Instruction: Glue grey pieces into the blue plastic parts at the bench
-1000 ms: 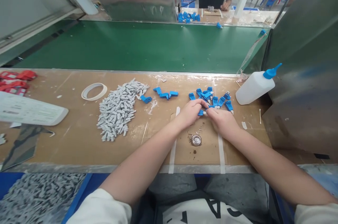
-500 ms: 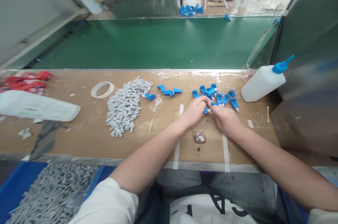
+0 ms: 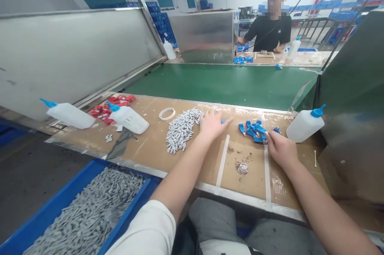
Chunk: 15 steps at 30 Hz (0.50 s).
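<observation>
My left hand (image 3: 213, 125) is open, fingers spread, low over the cardboard between the grey pile and the blue cluster. A blue plastic piece (image 3: 223, 121) shows partly behind its fingers; others there are hidden. My right hand (image 3: 280, 149) is pinched at the right side of a cluster of blue plastic pieces (image 3: 249, 130). A blue piece with a pale tip (image 3: 260, 128) meets its fingertips and seems gripped by them. Left of my left hand lies a heap of small grey plastic parts (image 3: 181, 131). A small round dish of clear liquid (image 3: 242, 168) sits on the cardboard between my forearms.
A white bottle with a blue nozzle (image 3: 306, 125) leans at right, near a cotton swab (image 3: 315, 159). Two more bottles, a tape roll (image 3: 167, 114) and red parts (image 3: 105, 113) lie left. Beyond is a green belt (image 3: 192, 83) and a co-worker (image 3: 271, 33). A blue bin (image 3: 75, 179) holds grey parts.
My hands were together over the blue pieces. The left has moved left and spread open, while the right has shifted slightly right. My view has tilted up, showing the co-worker.
</observation>
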### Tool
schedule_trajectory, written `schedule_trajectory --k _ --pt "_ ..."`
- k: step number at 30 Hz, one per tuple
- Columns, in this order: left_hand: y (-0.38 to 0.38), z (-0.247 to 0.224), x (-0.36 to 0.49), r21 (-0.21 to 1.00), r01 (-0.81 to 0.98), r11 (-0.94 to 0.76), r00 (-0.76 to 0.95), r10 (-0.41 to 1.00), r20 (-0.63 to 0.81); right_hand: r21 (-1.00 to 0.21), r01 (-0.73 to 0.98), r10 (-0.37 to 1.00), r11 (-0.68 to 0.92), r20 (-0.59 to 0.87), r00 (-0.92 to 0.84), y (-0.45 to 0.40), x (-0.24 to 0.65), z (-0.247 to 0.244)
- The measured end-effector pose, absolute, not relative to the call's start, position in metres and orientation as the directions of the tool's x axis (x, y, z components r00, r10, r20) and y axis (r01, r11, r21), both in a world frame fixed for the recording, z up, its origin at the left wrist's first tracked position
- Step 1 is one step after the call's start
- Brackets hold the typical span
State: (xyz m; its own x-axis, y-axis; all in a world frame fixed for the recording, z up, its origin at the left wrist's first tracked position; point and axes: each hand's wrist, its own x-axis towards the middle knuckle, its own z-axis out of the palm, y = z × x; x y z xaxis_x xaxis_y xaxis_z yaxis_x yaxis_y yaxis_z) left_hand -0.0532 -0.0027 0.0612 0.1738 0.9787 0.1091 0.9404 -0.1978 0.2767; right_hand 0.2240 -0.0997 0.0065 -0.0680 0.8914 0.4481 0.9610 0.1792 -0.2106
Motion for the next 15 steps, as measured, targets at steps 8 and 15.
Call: schedule_trajectory --k 8,15 --pt "0.011 0.026 -0.077 0.083 0.99 -0.114 0.109 0.992 0.059 -0.205 0.974 0.977 -0.096 0.166 0.131 -0.093 0.228 0.017" --pt "0.012 0.012 -0.062 0.18 0.966 -0.187 0.154 0.972 0.18 -0.222 0.972 0.912 0.079 0.41 0.02 -0.092 0.231 0.005"
